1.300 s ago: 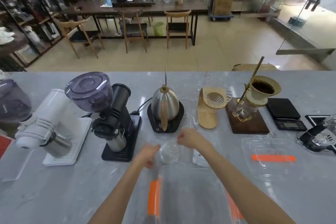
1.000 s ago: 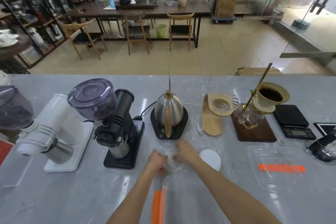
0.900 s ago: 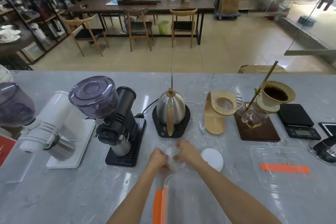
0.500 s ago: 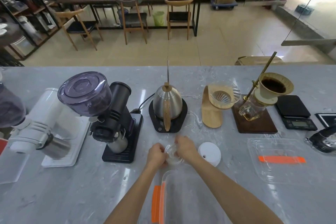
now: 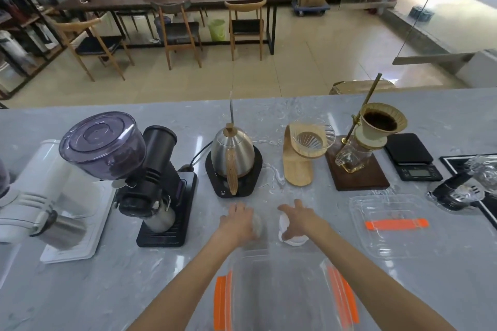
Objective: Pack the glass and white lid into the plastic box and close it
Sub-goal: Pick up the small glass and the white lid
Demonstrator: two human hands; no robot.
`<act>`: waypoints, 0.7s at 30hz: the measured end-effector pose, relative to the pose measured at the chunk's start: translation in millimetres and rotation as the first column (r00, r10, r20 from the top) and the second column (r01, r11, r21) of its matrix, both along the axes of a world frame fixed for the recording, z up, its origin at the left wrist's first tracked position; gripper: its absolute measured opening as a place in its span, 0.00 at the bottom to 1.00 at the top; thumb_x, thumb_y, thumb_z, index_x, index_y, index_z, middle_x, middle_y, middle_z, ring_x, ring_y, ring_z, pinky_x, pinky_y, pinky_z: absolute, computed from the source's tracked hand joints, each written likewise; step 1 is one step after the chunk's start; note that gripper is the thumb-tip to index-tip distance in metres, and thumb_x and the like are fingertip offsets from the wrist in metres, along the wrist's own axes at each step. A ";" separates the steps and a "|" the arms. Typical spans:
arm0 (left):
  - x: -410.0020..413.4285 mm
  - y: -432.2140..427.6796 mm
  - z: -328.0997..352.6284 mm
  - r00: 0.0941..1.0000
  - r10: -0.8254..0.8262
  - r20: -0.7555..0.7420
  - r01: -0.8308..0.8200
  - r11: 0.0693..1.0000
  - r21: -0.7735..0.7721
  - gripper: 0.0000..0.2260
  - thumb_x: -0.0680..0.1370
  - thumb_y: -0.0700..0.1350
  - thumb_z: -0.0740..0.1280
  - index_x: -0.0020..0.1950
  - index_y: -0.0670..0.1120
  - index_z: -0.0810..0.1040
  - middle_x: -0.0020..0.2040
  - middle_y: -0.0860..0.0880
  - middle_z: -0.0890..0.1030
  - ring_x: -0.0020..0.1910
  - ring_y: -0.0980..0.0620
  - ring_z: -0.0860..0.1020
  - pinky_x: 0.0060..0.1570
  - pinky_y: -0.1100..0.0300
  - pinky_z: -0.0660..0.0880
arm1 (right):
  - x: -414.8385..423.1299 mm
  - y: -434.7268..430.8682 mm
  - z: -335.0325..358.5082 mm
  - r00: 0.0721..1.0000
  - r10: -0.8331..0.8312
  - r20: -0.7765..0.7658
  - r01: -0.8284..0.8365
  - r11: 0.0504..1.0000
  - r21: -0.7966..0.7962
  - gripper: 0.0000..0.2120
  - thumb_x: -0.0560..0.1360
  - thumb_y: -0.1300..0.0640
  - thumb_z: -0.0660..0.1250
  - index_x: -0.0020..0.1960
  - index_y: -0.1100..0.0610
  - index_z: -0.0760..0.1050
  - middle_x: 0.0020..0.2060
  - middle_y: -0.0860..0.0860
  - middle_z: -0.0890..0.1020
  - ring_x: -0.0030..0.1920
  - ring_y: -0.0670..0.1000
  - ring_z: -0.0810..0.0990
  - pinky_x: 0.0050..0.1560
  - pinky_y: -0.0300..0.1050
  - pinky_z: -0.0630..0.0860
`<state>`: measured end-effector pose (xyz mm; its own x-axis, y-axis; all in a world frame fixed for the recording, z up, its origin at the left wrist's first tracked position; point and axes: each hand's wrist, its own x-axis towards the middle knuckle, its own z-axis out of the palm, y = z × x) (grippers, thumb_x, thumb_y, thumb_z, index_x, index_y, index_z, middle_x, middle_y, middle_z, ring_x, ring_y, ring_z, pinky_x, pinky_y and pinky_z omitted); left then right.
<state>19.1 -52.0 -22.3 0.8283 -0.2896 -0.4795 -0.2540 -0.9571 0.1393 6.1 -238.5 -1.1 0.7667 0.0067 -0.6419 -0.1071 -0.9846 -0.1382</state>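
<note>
The glass [image 5: 257,223] is being gripped by the left hand [image 5: 238,222], whose fingers [image 5: 236,207] are wrapped over its top and left side; only a blurred, clear sliver of it is being shown at the right edge of the palm. The white lid [image 5: 285,231] is being pinched by the right hand [image 5: 298,220], with the thumb [image 5: 283,207] laid over its far edge and the other fingers curled over its right side; whether the lid is being lifted or is resting on the grey marble counter [image 5: 107,290] cannot be told. The 2 hands are being held near each other, with a narrow gap between them.

Just behind the fingers, toward the person, the clear plastic box [image 5: 282,293] is being shown open, with 2 orange strips along its left and right walls. Its far rim lies just below both hands. The box's clear cover [image 5: 390,226], marked by 1 orange strip, is lying flat well to the right of the right fingers.

Beyond the fingers, a steel gooseneck kettle [image 5: 232,156] is sitting on a black base. To the left of the left fingers, a black coffee grinder [image 5: 150,177] is standing on the counter.
</note>
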 end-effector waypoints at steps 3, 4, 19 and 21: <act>-0.9 -5.4 -7.9 0.989 -0.147 -0.031 0.149 0.986 0.077 0.25 0.78 0.49 0.65 0.71 0.39 0.65 0.72 0.40 0.62 0.75 0.36 0.57 0.65 0.43 0.73 | -2.3 -0.6 -10.1 0.999 0.045 -0.012 -0.046 0.998 -0.031 0.39 0.71 0.48 0.74 0.76 0.44 0.58 0.73 0.56 0.61 0.69 0.64 0.67 0.69 0.52 0.66; -0.3 -5.4 -10.5 0.983 -0.182 -0.006 0.182 0.977 0.107 0.25 0.79 0.48 0.65 0.72 0.39 0.64 0.72 0.39 0.62 0.75 0.36 0.57 0.65 0.45 0.73 | -1.0 -0.8 -12.3 0.999 0.050 -0.005 -0.050 0.998 -0.039 0.38 0.71 0.48 0.74 0.75 0.44 0.58 0.72 0.57 0.61 0.69 0.64 0.67 0.69 0.52 0.65; 10.3 7.4 -24.7 0.958 -0.277 0.070 0.274 0.960 0.049 0.34 0.71 0.53 0.73 0.70 0.40 0.66 0.71 0.41 0.66 0.71 0.40 0.63 0.63 0.50 0.73 | -4.8 -8.3 -30.7 0.991 0.067 0.114 -0.062 0.997 -0.044 0.40 0.66 0.50 0.77 0.72 0.44 0.59 0.68 0.56 0.64 0.66 0.62 0.66 0.63 0.49 0.69; 10.0 16.8 -21.1 0.985 -0.166 0.048 0.170 0.981 -0.091 0.31 0.70 0.55 0.74 0.66 0.41 0.69 0.66 0.43 0.69 0.69 0.41 0.65 0.64 0.51 0.71 | -3.0 -20.4 -17.9 0.997 -0.009 0.079 0.000 0.994 0.112 0.37 0.67 0.51 0.76 0.71 0.43 0.62 0.68 0.55 0.64 0.66 0.63 0.66 0.62 0.54 0.72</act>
